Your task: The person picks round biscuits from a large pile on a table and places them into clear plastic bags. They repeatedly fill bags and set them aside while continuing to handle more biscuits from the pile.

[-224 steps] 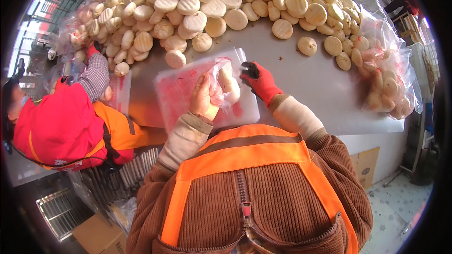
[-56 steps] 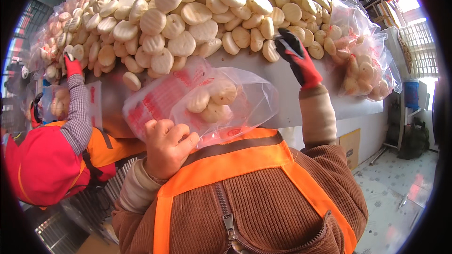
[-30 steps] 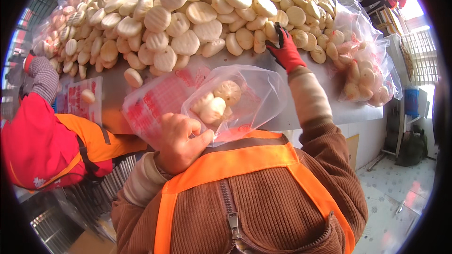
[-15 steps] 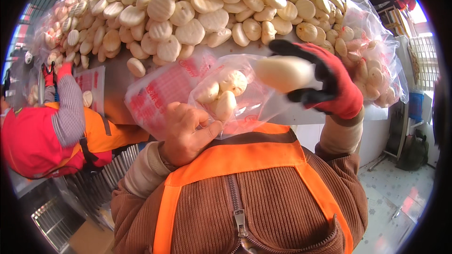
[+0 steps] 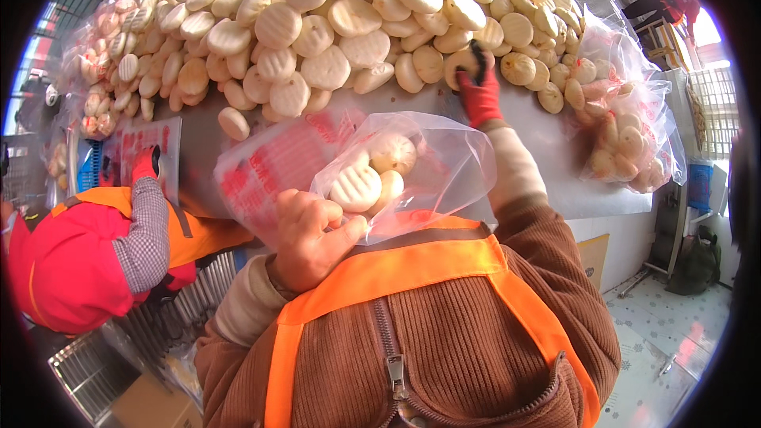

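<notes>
My bare left hand (image 5: 313, 238) grips the lower edge of a clear plastic bag (image 5: 444, 166) with red print, held open against my chest. Inside it lie several pale steamed buns (image 5: 355, 187). My right hand (image 5: 479, 89), in a red and black glove, reaches out to the near edge of a big heap of buns (image 5: 317, 32) on the grey table (image 5: 555, 166). Its fingers close on one bun (image 5: 463, 62) at the pile's edge.
A filled bag of buns (image 5: 626, 135) rests at the table's right end. To my left a person in a red jacket and orange vest (image 5: 79, 261) reaches a red-gloved hand (image 5: 145, 163) to the table. Wire racks (image 5: 95, 364) stand below left.
Half a second ago my right hand held a bun over the bag mouth. That bun now lies in the bag, and the hand has gone back out to the heap.
</notes>
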Demonstrator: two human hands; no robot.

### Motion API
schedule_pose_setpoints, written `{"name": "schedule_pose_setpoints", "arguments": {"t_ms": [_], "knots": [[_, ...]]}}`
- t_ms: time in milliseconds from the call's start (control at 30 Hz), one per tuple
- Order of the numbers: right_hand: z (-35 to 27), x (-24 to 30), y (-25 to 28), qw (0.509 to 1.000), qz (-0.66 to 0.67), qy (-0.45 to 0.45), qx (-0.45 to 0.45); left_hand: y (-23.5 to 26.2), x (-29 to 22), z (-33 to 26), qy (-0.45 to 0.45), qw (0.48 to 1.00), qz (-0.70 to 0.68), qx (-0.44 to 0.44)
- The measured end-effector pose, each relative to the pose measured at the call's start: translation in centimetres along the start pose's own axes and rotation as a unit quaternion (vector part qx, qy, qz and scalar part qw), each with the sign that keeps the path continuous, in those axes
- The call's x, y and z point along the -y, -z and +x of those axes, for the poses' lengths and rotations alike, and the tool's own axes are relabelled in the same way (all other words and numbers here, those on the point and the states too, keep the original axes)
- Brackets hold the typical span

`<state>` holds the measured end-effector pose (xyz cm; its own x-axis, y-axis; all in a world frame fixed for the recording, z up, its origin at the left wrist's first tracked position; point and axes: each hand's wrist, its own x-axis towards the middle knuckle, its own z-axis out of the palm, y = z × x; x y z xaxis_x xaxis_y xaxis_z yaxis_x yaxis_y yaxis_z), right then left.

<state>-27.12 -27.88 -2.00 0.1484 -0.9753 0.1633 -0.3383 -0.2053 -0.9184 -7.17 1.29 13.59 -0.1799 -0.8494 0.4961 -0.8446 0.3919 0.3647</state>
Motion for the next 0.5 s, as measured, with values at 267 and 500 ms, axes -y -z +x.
{"name": "schedule_pose_setpoints", "arguments": {"t_ms": [267, 500], "knots": [[-2.7, 15.8, 12.6, 0.84, 0.171, 0.275, 0.435, -0.5, -0.2, 0.4, -0.017, 1.0, -0.019, 0.009], [1.6, 10.6, 7.5, 0.931, -0.248, 0.153, 0.221, -0.2, -0.5, -0.1, -0.004, 0.999, -0.032, 0.002]]}}
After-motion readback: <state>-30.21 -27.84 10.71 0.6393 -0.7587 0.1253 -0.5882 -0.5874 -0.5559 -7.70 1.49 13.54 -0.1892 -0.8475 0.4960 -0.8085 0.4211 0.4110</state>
